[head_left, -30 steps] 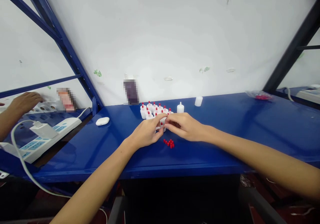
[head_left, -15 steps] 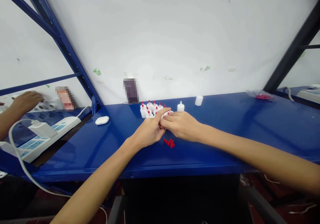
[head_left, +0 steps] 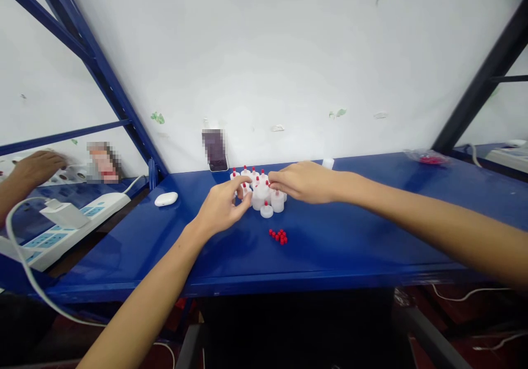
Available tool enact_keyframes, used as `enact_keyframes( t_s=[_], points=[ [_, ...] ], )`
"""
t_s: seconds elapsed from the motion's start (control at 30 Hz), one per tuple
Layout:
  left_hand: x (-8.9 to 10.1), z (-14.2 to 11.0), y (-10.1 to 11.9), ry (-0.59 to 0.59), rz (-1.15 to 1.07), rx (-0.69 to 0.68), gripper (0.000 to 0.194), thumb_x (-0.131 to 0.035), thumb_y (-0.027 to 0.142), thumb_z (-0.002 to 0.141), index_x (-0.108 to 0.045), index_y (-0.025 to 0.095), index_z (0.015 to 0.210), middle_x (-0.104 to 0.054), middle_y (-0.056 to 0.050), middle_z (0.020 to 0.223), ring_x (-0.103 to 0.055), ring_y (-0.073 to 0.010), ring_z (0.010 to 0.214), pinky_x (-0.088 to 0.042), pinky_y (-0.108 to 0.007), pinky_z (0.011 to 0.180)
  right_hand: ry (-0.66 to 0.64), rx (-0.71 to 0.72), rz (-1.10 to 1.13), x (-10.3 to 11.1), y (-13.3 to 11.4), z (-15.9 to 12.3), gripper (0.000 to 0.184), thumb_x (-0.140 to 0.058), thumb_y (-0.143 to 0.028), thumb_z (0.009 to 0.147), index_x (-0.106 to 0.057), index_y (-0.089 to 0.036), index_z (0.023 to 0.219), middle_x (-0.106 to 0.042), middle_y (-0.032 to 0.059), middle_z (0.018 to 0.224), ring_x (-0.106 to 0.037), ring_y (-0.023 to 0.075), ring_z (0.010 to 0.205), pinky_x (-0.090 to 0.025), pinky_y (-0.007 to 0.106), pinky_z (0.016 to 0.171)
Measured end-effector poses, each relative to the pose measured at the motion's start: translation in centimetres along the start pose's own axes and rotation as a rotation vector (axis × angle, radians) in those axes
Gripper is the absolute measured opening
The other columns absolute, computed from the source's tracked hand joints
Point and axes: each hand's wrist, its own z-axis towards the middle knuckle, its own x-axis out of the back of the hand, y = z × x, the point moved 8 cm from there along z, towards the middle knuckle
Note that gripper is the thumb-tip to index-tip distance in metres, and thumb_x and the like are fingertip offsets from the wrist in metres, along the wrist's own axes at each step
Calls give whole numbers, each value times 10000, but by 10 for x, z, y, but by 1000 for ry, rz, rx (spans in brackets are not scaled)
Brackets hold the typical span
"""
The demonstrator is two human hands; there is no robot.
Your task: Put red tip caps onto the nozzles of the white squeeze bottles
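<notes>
A cluster of small white bottles with red caps (head_left: 259, 188) stands on the blue shelf (head_left: 355, 231) near the wall. My left hand (head_left: 220, 208) is at the cluster's left edge, thumb and forefinger curled round one bottle there. My right hand (head_left: 307, 182) reaches in from the right, its fingers pressed together over the tops of the bottles; what they pinch is hidden. One capped bottle (head_left: 266, 210) stands alone in front of the cluster. A small heap of loose red caps (head_left: 279, 236) lies nearer to me, between my forearms.
A white bottle (head_left: 328, 163) stands behind my right hand. On the left are a white oval case (head_left: 165, 198), a phone (head_left: 215, 150) leaning on the wall, a power strip (head_left: 61, 227) and another person's hand (head_left: 36, 166). A clear bag of red caps (head_left: 429, 158) lies far right.
Both hands have moved away from me, from just above the red caps to the bottle cluster. A capped bottle now stands alone in front of the cluster. The right hand now hides the uncapped bottle.
</notes>
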Motion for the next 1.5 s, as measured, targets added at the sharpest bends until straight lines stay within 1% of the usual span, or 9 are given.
enact_keyframes(
  t_s=[0.13,0.3,0.47,0.67,0.77,0.9,1.2,1.37,1.5],
  points=[
    [5,-2,-9,105,58,10,159,-503,249,897,-637,165,916,-624,0,714,-535,-119,594,-415,-254,647,-156,99,-281,-4,-10,11,156,-467,-86,914,-593,-158,971,-667,79,829,-496,137,572,-200,298,532],
    [-1,-5,-8,78,-12,36,218,-445,135,844,-572,170,1018,-605,14,722,-552,-136,631,-414,-260,660,-292,108,-338,-13,-24,26,160,-516,-64,897,-639,-158,938,-674,76,777,-545,153,585,-236,300,538],
    [-4,-8,-10,74,-80,44,236,-403,102,854,-491,184,1057,-586,21,748,-549,-132,642,-426,-253,667,-259,80,-271,-6,-28,34,105,-562,-172,929,-659,-150,962,-686,87,777,-594,185,634,-287,307,572],
    [2,-9,0,208,-140,2,251,-514,130,828,-509,202,1068,-651,32,771,-627,-107,682,-479,-224,711,-18,-140,-234,19,36,14,325,-386,-363,1005,-615,-150,1094,-674,140,946,-637,241,784,-363,321,640],
    [9,-12,6,294,-157,-35,235,-594,176,812,-519,203,1033,-634,66,669,-564,-79,548,-463,-201,628,-49,-242,-135,-2,82,-4,416,-464,-344,949,-519,-148,1312,-598,187,1180,-632,287,961,-425,350,738],
    [2,-13,8,217,-145,-48,338,-610,219,823,-482,210,1136,-582,96,607,-475,-69,477,-417,-198,569,-154,-241,140,-47,106,-19,545,-548,-336,890,-445,-164,1397,-546,182,1294,-604,286,1074,-437,368,872],
    [-14,-11,7,3,-182,-35,422,-565,216,855,-398,218,1242,-597,38,797,-510,-82,564,-434,-225,627,-3,-277,416,-63,92,-26,405,-593,-278,804,-477,-162,1174,-617,18,775,-570,183,674,-411,300,660],
    [-13,-10,5,72,-315,-24,501,-561,203,882,-325,227,1322,-550,27,856,-529,-61,589,-460,-197,598,318,-392,542,-25,101,-30,415,-661,-313,769,-469,-199,1118,-625,30,842,-593,187,718,-442,316,661],
    [-12,-9,10,128,-407,-66,660,-632,218,861,-241,267,1391,-549,-17,1038,-523,-27,579,-469,-173,550,483,-250,887,7,53,-19,439,-667,-328,786,-410,-219,1125,-613,21,884,-618,185,802,-491,323,712]
  ],
)
